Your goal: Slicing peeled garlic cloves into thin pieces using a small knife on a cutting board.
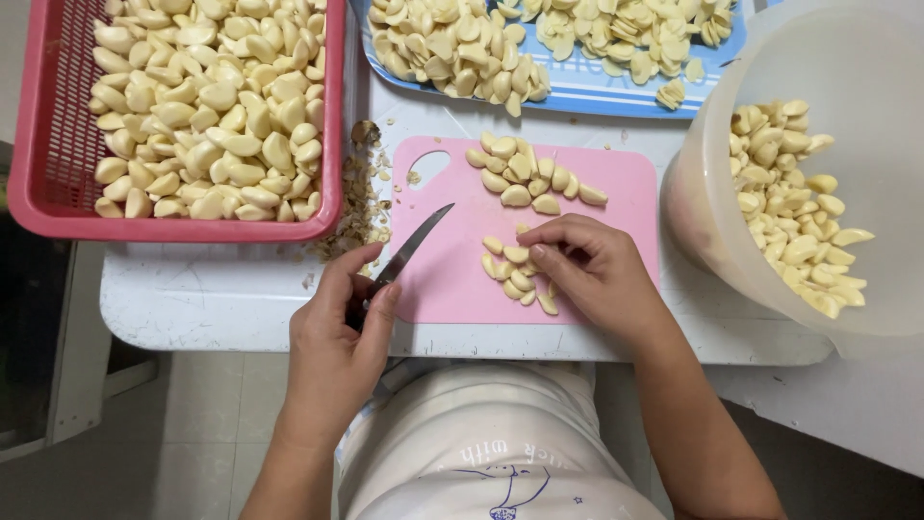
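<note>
My left hand (339,332) is closed around the dark handle of a small kitchen knife (404,252), its narrow steel blade pointing toward one o'clock over the left edge of the pink plastic cutting board (616,183). My right hand (589,272) lies curled on the board, fingertips pressing down on a small cluster of peeled, pale yellow garlic cloves (515,274) at the board's centre; it pins them rather than grasping any one.

At twelve o'clock from that cluster, near the board's top edge, sits a second loose heap of peeled cloves (525,175). Off the board's left edge, at nine to eleven o'clock, a strip of brownish garlic trimmings (362,197) litters the white table (192,299).

At ten o'clock stands a pink slotted plastic basket (38,144), filled nearly to the rim with whole peeled cloves. At twelve o'clock a blue rectangular tray (597,96) holds two mounds of cloves, some showing cut flat ends. At three o'clock a translucent white round plastic tub (866,58) holds a shallower layer of cloves against its near side.
</note>
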